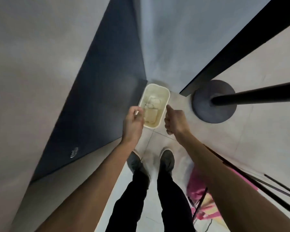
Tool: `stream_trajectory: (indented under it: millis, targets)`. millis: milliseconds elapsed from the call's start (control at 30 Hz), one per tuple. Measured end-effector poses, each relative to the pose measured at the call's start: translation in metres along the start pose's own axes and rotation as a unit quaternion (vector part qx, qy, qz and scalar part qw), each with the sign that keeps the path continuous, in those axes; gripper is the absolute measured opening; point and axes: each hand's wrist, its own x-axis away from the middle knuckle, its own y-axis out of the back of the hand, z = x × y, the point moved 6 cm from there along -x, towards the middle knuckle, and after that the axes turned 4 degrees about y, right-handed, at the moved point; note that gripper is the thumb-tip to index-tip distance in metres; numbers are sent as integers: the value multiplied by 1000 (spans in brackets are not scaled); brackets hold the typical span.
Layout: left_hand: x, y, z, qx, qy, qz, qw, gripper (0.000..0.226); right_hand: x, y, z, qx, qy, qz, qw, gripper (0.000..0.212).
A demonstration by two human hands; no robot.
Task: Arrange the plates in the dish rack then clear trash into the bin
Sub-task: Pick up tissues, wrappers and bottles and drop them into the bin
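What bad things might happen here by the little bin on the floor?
1. The bin is narrow and sits well below the left hand and right hand, so anything dropped from this height may miss and land on the tiles.
2. The round pole base stands close to the bin's right side; a step that way might cause a trip.
3. The pink bag and thin cords lie beside the right leg and might snag a foot.

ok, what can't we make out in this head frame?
left hand: head view, fingers curl under; its own back hides any held item.
right hand: same, palm hidden.
bin: contents pale, blurred; near corner covered by left hand.
pink item: blurred, partly behind right forearm.
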Motion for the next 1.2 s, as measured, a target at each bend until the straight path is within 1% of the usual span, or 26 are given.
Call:
stream_trajectory:
  millis: [100,167,233,333,400,467,500,533,567,600,667,733,767,833,933,1033,1133,1200]
  targets:
    - [-57,-31,43,-17,11,20,1000,22,-69,-3,-30,59,36,-6,998,41]
    - [-95,-54,71,-50,5,43,998,25,-115,-5,-48,96,48,5,994,27]
    - [-129,-73,96,-76,19,52,996,29,-152,-10,-59,147,69,23,987,14]
    - [-183,-102,139,-94,77,59,991,32,-200,-13,-66,235,132,22,963,14]
    - [-211,-118,162,-103,96,66,988,34,-225,-21,-66,294,166,43,940,17]
    - [-236,-128,184,-95,123,62,986,34,-250,-32,-67,349,182,63,917,18]
    - [-244,-132,194,-67,156,56,984,31,-263,-37,-68,374,183,68,907,17]
    - [-251,-135,204,-39,191,47,980,22,-276,-41,-72,388,175,72,902,16]
    - [-254,-137,210,-10,227,32,973,14,-288,-44,-77,385,152,74,907,17]
    - [-255,-138,214,11,256,24,966,15,-297,-45,-82,368,117,74,919,21]
    - [-254,-143,219,76,297,23,952,28,-305,-48,-92,306,52,66,948,26]
    - [-245,-144,222,149,331,14,932,45,-303,-49,-96,239,16,47,970,25]
    - [-241,-141,224,158,340,-1,927,50,-300,-49,-99,201,-1,37,979,25]
    - [-233,-135,224,147,333,-17,931,51,-291,-47,-100,119,-35,27,992,21]
    - [-216,-130,217,175,304,-16,936,40,-271,-37,-96,32,-53,21,998,13]
    - [-186,-119,191,193,268,2,944,28,-242,-28,-86,31,-32,19,999,15]
    - [-149,-102,158,153,223,24,963,19,-206,-20,-76,107,-5,40,993,22]
    - [-126,-88,140,119,194,22,973,16,-178,-14,-68,165,24,54,985,21]
